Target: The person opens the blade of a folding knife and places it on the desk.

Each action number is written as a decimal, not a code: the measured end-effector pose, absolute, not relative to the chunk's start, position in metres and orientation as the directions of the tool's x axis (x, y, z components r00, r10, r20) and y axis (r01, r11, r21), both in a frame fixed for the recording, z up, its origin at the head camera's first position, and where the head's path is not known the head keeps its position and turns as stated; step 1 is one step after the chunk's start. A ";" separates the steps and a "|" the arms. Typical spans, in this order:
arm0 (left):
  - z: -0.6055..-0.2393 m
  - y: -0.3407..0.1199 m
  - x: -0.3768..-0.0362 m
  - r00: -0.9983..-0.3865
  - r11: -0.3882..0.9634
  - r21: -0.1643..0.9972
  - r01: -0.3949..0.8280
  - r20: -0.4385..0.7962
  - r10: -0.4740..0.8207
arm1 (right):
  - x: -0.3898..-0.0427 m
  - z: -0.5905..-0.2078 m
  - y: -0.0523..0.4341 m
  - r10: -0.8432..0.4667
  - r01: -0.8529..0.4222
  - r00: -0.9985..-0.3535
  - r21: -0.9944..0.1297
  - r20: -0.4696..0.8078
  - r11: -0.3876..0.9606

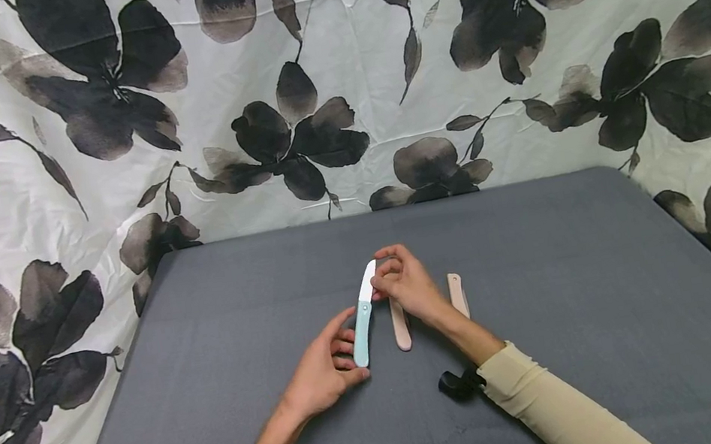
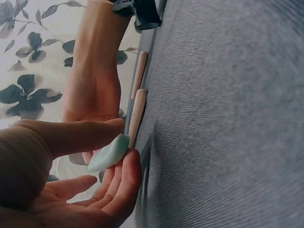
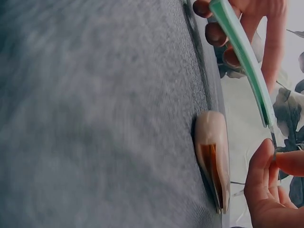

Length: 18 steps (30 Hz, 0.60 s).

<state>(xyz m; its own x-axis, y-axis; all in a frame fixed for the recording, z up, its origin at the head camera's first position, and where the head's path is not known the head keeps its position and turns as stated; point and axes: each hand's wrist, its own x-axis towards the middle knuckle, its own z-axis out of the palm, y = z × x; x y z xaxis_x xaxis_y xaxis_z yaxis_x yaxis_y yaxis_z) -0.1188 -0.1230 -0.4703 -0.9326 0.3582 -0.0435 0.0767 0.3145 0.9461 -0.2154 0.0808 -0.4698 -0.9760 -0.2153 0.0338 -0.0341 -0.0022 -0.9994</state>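
A folding knife (image 1: 362,335) with a mint-green handle is held above the table, its pale blade (image 1: 367,279) swung out from the handle. My left hand (image 1: 323,372) holds the handle's lower end between thumb and fingers; the left wrist view shows that rounded handle end (image 2: 110,154) close up. Up at the blade, my right hand (image 1: 411,286) pinches it between thumb and fingertips, as the right wrist view also shows. Beneath and beside the right hand lie two pale pink folding knives, one nearer (image 1: 400,326) and one to its right (image 1: 457,295), partly hidden by the forearm.
A grey cloth covers the table (image 1: 575,282), slightly creased at the front. Behind and around it hangs a white sheet (image 1: 381,112) printed with dark flowers. Black camera mounts (image 1: 460,384) sit on both wrists, close to the tabletop.
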 end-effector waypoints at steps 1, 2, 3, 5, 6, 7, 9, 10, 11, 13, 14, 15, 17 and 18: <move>-0.471 -0.123 -0.118 -0.936 0.322 0.943 0.082 -0.038 0.351 | -0.215 -0.470 0.080 -0.213 -0.028 -0.977 -1.000 0.028 -0.004; -0.471 -0.122 -0.118 -0.939 0.331 0.940 0.087 -0.033 0.341 | -0.215 -0.471 0.079 -0.209 -0.022 -0.978 -1.000 0.023 -0.007; -0.471 -0.122 -0.117 -0.943 0.337 0.937 0.091 -0.029 0.332 | -0.216 -0.472 0.078 -0.208 -0.017 -0.978 -1.000 0.019 -0.011; -0.471 -0.121 -0.116 -0.948 0.351 0.931 0.096 -0.022 0.318 | -0.215 -0.472 0.076 -0.210 -0.007 -0.978 -1.000 0.009 -0.011; -0.471 -0.121 -0.115 -0.950 0.363 0.927 0.100 -0.020 0.311 | -0.215 -0.472 0.075 -0.213 -0.003 -0.977 -1.000 0.005 -0.009; -0.472 -0.121 -0.115 -0.951 0.371 0.923 0.103 -0.017 0.307 | -0.216 -0.473 0.074 -0.216 0.000 -0.976 -1.000 0.002 -0.007; -0.472 -0.121 -0.115 -0.953 0.387 0.915 0.111 -0.013 0.303 | -0.216 -0.473 0.074 -0.220 0.003 -0.975 -1.000 -0.005 0.007; -0.472 -0.120 -0.115 -0.953 0.395 0.911 0.115 -0.011 0.303 | -0.217 -0.473 0.074 -0.222 0.005 -0.975 -1.000 -0.008 0.016; -0.472 -0.120 -0.115 -0.953 0.404 0.907 0.120 -0.008 0.302 | -0.217 -0.473 0.074 -0.223 0.005 -0.975 -1.000 -0.012 0.030; -0.472 -0.120 -0.115 -0.954 0.432 0.892 0.135 -0.001 0.300 | -0.217 -0.472 0.074 -0.222 0.011 -0.975 -0.998 -0.025 0.065; -0.472 -0.121 -0.114 -0.955 0.453 0.880 0.144 0.004 0.296 | -0.217 -0.471 0.074 -0.222 0.011 -0.975 -0.996 -0.029 0.085; -0.473 -0.121 -0.114 -0.956 0.474 0.867 0.154 0.010 0.292 | -0.217 -0.471 0.074 -0.223 0.010 -0.974 -0.994 -0.034 0.106; -0.473 -0.121 -0.114 -0.959 0.517 0.839 0.172 0.023 0.281 | -0.217 -0.470 0.074 -0.231 0.003 -0.972 -0.988 -0.039 0.152; -0.473 -0.121 -0.114 -0.961 0.534 0.827 0.179 0.030 0.276 | -0.217 -0.470 0.073 -0.239 -0.006 -0.970 -0.985 -0.035 0.171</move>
<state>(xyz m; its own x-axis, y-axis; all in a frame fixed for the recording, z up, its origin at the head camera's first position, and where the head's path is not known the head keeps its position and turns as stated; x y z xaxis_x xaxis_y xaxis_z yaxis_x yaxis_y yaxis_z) -0.1138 -0.1207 -0.4734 -0.9606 0.2763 0.0296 0.1790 0.5337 0.8265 -0.2169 0.0733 -0.4699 -0.9704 -0.2387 -0.0354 -0.0062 0.1715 -0.9852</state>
